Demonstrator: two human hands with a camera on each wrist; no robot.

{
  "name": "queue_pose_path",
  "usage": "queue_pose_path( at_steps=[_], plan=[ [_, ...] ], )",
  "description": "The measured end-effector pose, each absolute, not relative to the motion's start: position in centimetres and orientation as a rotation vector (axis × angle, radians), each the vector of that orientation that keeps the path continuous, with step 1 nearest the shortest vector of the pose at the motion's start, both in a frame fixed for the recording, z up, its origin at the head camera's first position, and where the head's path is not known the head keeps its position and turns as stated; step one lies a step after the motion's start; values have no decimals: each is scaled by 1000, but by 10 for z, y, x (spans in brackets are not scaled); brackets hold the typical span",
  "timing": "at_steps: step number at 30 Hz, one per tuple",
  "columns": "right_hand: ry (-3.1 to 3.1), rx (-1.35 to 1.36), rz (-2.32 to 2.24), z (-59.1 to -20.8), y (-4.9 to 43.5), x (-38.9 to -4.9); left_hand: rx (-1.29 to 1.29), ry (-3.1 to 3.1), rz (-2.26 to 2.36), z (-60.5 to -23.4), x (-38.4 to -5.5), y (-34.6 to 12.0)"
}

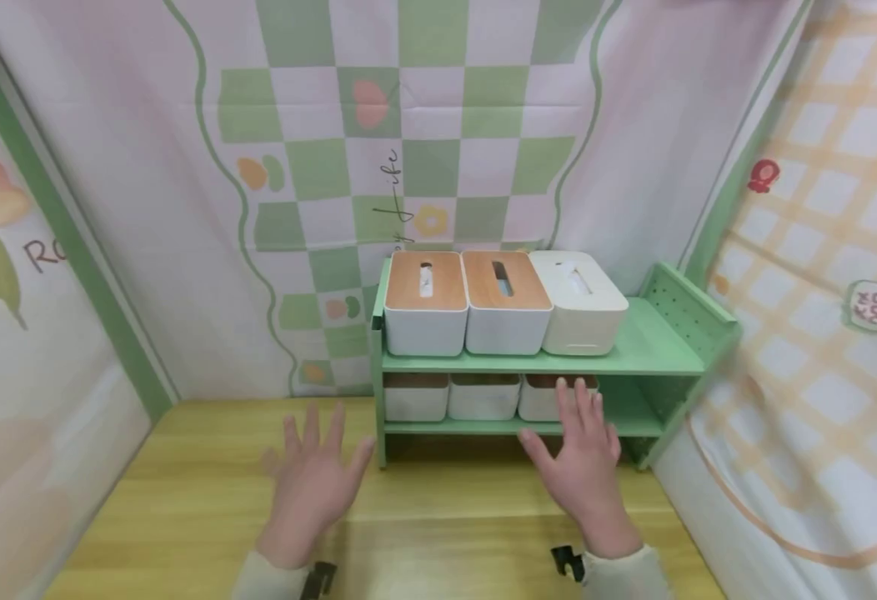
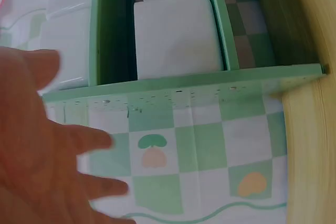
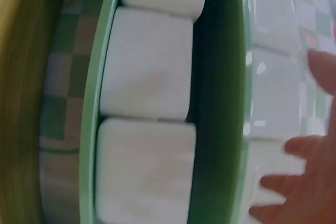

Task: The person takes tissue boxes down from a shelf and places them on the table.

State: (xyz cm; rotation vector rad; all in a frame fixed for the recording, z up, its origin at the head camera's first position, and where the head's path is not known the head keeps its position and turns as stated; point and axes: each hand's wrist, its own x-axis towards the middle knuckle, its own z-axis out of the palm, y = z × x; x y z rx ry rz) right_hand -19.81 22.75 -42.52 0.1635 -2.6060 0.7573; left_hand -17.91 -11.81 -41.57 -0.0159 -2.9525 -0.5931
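Observation:
Both hands are raised above the wooden table with fingers spread, holding nothing. In the head view my left hand (image 1: 314, 479) is left of the green shelf (image 1: 664, 333), and my right hand (image 1: 581, 458) is in front of its lower tier. On the top tier stand two tissue boxes with wood-look lids, a left one (image 1: 425, 325) and a middle one (image 1: 509, 325), beside an all-white tissue box (image 1: 584, 317). Several more white boxes (image 1: 483, 398) line the lower tier, partly hidden by the right hand. Both wrist views show the hands apart from the shelf.
The wooden table (image 1: 146, 500) extends in front and to the left of the shelf. Behind hangs a green-and-white checked curtain (image 1: 431, 108). More printed cloth (image 1: 806, 417) closes off the right side. The shelf's perforated side panel (image 1: 689, 308) rises at the right end.

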Motion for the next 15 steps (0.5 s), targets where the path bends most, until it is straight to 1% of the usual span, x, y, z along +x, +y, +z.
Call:
queue_pose_path(
  at_steps=[2, 5, 15],
  plan=[
    [-2517, 230, 864, -425, 240, -203, -106, -2855, -728, -415, -186, -120],
    [-2406, 250, 969, -421, 259, -208, -240, -2679, -904, -412, -195, -124],
    [-2135, 90, 1070, -399, 312, -221, -471, -2234, -1154, -402, -226, -131]
  ],
)
